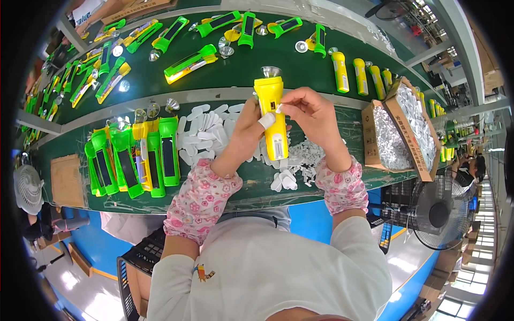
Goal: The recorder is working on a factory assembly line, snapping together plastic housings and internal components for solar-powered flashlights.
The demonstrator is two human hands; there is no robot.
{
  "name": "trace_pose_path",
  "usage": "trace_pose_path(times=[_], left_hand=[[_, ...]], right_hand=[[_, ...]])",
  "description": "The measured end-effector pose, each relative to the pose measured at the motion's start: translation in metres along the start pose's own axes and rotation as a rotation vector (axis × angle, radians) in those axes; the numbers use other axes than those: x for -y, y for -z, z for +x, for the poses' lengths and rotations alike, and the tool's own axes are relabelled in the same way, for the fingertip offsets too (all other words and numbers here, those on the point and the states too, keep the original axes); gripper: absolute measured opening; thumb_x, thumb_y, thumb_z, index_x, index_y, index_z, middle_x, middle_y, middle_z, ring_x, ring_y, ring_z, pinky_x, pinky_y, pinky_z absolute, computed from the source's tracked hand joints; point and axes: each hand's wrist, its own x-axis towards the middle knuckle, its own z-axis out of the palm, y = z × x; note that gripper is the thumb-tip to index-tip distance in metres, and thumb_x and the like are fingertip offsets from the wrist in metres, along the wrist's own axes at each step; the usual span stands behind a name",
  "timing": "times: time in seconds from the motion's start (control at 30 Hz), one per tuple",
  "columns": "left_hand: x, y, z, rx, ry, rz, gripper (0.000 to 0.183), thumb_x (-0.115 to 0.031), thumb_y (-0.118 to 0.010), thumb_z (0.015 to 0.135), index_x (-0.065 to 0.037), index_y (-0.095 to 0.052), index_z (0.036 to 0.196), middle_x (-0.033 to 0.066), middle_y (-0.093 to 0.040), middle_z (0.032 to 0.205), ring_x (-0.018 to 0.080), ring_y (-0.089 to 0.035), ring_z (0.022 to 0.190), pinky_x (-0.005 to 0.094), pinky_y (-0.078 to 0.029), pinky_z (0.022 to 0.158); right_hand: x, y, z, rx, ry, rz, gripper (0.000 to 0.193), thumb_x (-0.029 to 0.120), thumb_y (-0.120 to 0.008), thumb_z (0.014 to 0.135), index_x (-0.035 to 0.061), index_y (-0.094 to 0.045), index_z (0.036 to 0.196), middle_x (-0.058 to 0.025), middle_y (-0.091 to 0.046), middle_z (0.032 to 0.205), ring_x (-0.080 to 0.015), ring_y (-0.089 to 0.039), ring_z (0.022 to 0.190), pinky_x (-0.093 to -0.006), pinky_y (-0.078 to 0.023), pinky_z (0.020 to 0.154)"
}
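Note:
My left hand [251,125] grips a yellow torch [272,115] by its body, holding it upright with the silver reflector head pointing away from me. A white bandage wraps one left finger. My right hand [310,112] pinches a small white plastic piece [279,108] against the torch's right side, near its switch area. Both hands hover above a heap of small white plastic parts [206,134] on the green bench [321,69].
A row of green and yellow torch halves [134,160] lies at my left. More torches and silver reflectors are scattered across the far belt. An open cardboard box [407,128] of shiny parts sits at right. Fans stand at lower left and lower right.

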Motion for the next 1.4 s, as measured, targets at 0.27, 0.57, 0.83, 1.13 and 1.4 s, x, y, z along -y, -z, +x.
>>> trace_pose_path(times=[0.27,0.57,0.83,1.13,1.4], left_hand=[[0.009,0.003,-0.005,0.039,-0.148,0.286,0.047,-0.011,-0.050,0.094,0.002,-0.023,0.131,0.0138,-0.048,0.113,0.0201,-0.058,0.093,0.0308,-0.048,0.079],[0.012,0.007,-0.009,0.088,-0.111,0.701,0.048,-0.011,-0.049,0.095,0.003,-0.022,0.131,0.0180,-0.052,0.104,0.0245,-0.058,0.094,0.0344,-0.047,0.077],[0.009,-0.009,-0.003,0.236,-0.149,0.669,0.049,-0.011,-0.048,0.096,0.003,-0.022,0.135,0.0171,-0.053,0.108,0.0230,-0.057,0.095,0.0363,-0.047,0.081],[0.017,0.014,0.080,0.044,0.118,0.417,0.038,-0.022,-0.049,0.095,-0.003,-0.034,0.125,0.0115,-0.057,0.105,0.0184,-0.061,0.087,0.0341,-0.055,0.069],[0.045,0.061,0.218,-0.172,0.211,0.414,0.030,-0.020,-0.049,0.094,-0.002,-0.038,0.115,0.0131,-0.057,0.096,0.0208,-0.061,0.076,0.0379,-0.055,0.062]], right_hand=[[-0.011,-0.011,-0.001,-0.013,0.163,-0.130,0.015,-0.005,-0.068,0.081,0.0012,-0.060,0.093,-0.0045,-0.054,0.096,-0.0109,-0.059,0.079,-0.0230,-0.052,0.069],[-0.030,-0.003,-0.019,-0.004,-0.056,0.258,0.040,0.000,-0.068,0.084,0.0054,-0.039,0.110,-0.0072,-0.052,0.105,-0.0123,-0.053,0.088,-0.0255,-0.051,0.075],[-0.008,0.019,-0.026,0.025,0.006,-0.077,0.063,0.002,-0.070,0.082,0.0019,-0.037,0.136,-0.0098,-0.062,0.113,-0.0123,-0.059,0.093,-0.0249,-0.050,0.072],[-0.057,0.121,0.068,0.113,-0.052,0.031,0.030,0.013,-0.062,0.092,0.0057,-0.059,0.122,-0.0028,-0.066,0.102,-0.0101,-0.062,0.082,-0.0242,-0.051,0.067],[-0.203,0.280,0.233,0.053,0.305,-1.806,0.047,0.013,-0.046,0.090,0.0225,-0.046,0.136,-0.0043,-0.040,0.146,-0.0238,-0.033,0.138,-0.0437,-0.037,0.107]])
